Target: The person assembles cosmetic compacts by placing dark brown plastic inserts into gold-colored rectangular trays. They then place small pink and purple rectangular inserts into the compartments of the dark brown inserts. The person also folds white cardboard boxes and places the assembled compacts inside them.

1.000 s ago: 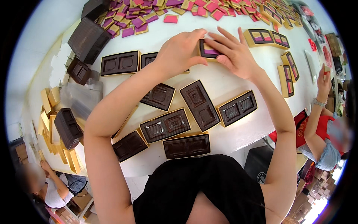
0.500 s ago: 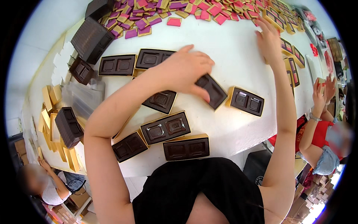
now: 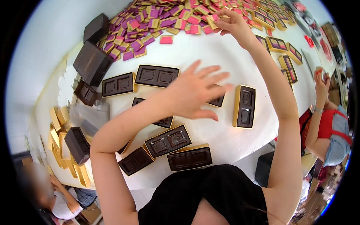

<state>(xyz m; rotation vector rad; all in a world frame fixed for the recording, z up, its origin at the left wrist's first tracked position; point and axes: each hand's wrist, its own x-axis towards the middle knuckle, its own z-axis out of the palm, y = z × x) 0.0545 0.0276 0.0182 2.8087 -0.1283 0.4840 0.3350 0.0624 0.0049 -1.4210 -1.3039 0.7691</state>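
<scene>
With fingers spread and nothing in them, my left hand (image 3: pixel 198 90) hovers over a gold box with a dark brown tray (image 3: pixel 216 100), mostly hidden under it. My right hand (image 3: pixel 234 27) pinches a small flat gold-and-pink packet (image 3: pixel 212 22) at the edge of the heap of purple, pink and gold packets (image 3: pixel 165 17). To the right of my left hand lies another gold box with a two-hollow brown tray (image 3: pixel 245 107). More such boxes, their hollows bare, lie around my left forearm, among them a box (image 3: pixel 157 75) beyond it and a box (image 3: pixel 168 140) nearer me.
Boxes filled with packets (image 3: pixel 288 69) stand at the right and far right. Stacked brown trays (image 3: pixel 92 62) and gold box sleeves (image 3: pixel 60 135) line the left side. One person (image 3: pixel 60 191) sits at the lower left; another person's hand (image 3: pixel 321 78) is at the right.
My left hand has let go of a box, and its fingers have spread. My right hand has moved left to the heap and taken a packet. The rightmost tray box now stands turned lengthwise.
</scene>
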